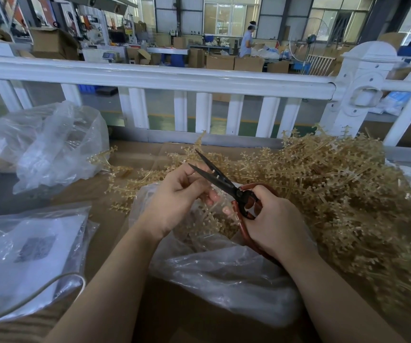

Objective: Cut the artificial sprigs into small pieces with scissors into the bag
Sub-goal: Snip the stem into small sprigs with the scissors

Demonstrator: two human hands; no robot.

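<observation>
My right hand (276, 219) grips the red handles of black-bladed scissors (220, 178), whose blades stand parted and point up-left. My left hand (177, 198) pinches a beige artificial sprig (214, 214) just under the blades, above the mouth of a clear plastic bag (224, 271) that holds cut pieces. A large heap of uncut beige sprigs (335, 184) lies to the right and behind my hands on the cardboard-covered table (105, 233).
A crumpled clear bag (51, 147) lies at the back left. A flat stack of plastic bags (28, 253) with a white cable across it sits at the near left. A white railing (174, 80) runs along the table's far edge. A person stands far off among boxes.
</observation>
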